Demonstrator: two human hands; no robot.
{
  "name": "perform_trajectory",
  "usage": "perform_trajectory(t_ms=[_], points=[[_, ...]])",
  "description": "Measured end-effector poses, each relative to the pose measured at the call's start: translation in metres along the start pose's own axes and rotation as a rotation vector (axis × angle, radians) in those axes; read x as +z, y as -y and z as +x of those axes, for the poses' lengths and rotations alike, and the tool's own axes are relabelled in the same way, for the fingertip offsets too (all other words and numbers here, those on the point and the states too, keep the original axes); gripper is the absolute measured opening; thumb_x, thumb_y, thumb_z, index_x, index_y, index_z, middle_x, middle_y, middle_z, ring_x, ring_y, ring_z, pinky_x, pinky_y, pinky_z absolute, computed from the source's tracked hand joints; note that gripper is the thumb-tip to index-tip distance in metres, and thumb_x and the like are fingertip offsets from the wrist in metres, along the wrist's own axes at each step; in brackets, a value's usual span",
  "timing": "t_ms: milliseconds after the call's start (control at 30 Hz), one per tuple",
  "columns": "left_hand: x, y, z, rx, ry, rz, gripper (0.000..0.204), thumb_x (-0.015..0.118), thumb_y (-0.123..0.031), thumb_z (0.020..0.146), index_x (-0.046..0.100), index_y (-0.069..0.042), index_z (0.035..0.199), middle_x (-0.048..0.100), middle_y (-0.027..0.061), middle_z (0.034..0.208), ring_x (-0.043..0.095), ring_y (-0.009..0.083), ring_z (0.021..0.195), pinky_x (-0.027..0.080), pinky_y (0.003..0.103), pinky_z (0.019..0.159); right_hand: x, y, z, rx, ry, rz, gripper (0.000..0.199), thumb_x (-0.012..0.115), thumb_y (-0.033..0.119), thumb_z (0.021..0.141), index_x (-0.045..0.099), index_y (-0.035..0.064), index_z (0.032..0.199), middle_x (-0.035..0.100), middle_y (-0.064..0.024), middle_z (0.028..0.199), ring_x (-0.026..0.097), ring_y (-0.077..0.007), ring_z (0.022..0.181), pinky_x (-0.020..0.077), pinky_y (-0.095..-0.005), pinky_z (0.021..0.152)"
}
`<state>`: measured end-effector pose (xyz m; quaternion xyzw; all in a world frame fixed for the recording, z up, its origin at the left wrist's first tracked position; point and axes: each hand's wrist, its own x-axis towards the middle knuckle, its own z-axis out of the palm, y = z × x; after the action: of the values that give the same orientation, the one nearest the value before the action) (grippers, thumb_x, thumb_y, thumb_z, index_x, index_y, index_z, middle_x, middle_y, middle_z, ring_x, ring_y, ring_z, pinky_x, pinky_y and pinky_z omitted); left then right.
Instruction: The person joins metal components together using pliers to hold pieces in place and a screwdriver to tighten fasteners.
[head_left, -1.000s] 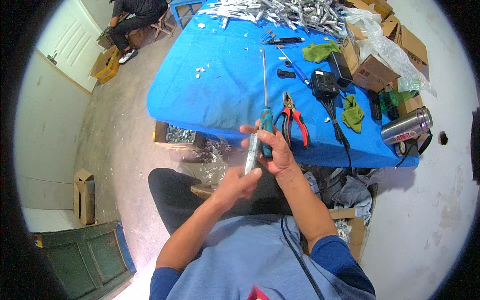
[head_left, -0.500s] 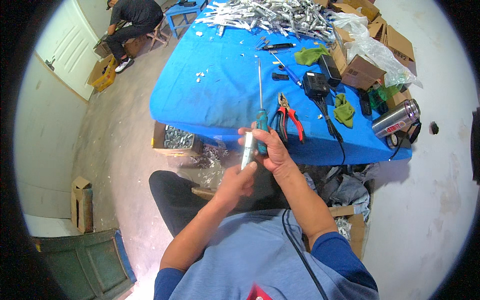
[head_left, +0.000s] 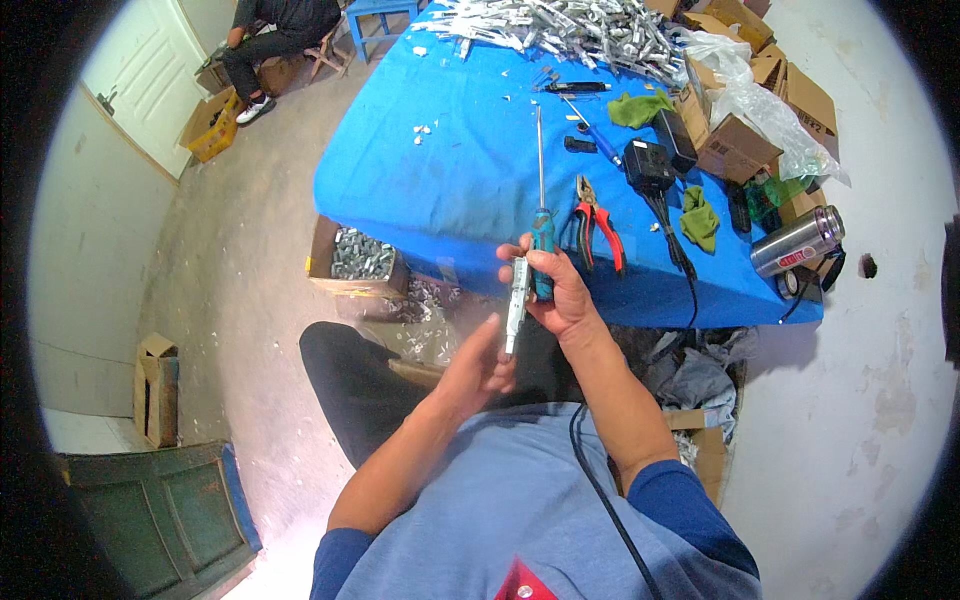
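Observation:
My right hand is closed around the teal handle of a screwdriver, whose long shaft points away over the table. The same hand also holds the upper end of a slim white-and-silver strip-shaped part, which tilts down toward me. Beside its lower end is my left hand, thumb lifted and apart from the fingers. The fingertips lie at the strip's lower end; whether they touch it is hard to tell. Just right of the screwdriver, red-and-black pliers lie on the blue-covered table.
Many similar strips form a pile at the far edge. A black adapter, green cloths and a steel flask lie to the right. A carton of small metal pieces stands on the floor; a person sits far left.
My left thumb has come off the strip, and the left hand has dropped slightly lower. The strip is still in my right hand. The whole view has shifted a little.

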<state>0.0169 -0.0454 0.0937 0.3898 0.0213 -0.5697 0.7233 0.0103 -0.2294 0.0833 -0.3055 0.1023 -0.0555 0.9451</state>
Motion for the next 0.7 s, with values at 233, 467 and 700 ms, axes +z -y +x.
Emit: perform_trajectory(t_ms=[233,467,700], points=[[0.001,0.002,0.004,-0.021,0.047,-0.01,0.05,0.041,-0.057,0.097,0.044,-0.013,0.074,0.038,-0.0017,0.059,0.03,0.009,0.044,0.033,0.028,0.053,-0.01,-0.007,0.004,0.089,0.01,0.132,0.027,0.065,0.013,0.083,0.059,0.0081,0.108,0.066,-0.0156,0.106,0.07,-0.0245,0.082,0.0607,-0.0352,0.068],[0.007,0.0,0.001,-0.004,0.032,-0.007,0.047,0.047,-0.056,0.095,0.05,-0.013,0.078,0.041,-0.0015,0.062,0.031,0.0091,0.046,0.033,0.027,0.051,-0.004,-0.01,-0.002,0.158,0.107,0.152,0.031,0.066,0.014,0.08,0.058,0.0064,0.109,0.066,-0.0157,0.104,0.07,-0.0253,0.081,0.061,-0.0358,0.069],[0.01,0.001,0.0,-0.011,0.031,-0.007,0.041,0.047,-0.055,0.095,0.056,-0.015,0.095,0.042,-0.0017,0.065,0.032,0.0088,0.046,0.035,0.028,0.05,-0.003,-0.012,-0.002,0.161,0.11,0.134,0.032,0.066,0.015,0.079,0.058,0.0058,0.108,0.066,-0.0173,0.104,0.071,-0.0262,0.081,0.0614,-0.0351,0.069]])
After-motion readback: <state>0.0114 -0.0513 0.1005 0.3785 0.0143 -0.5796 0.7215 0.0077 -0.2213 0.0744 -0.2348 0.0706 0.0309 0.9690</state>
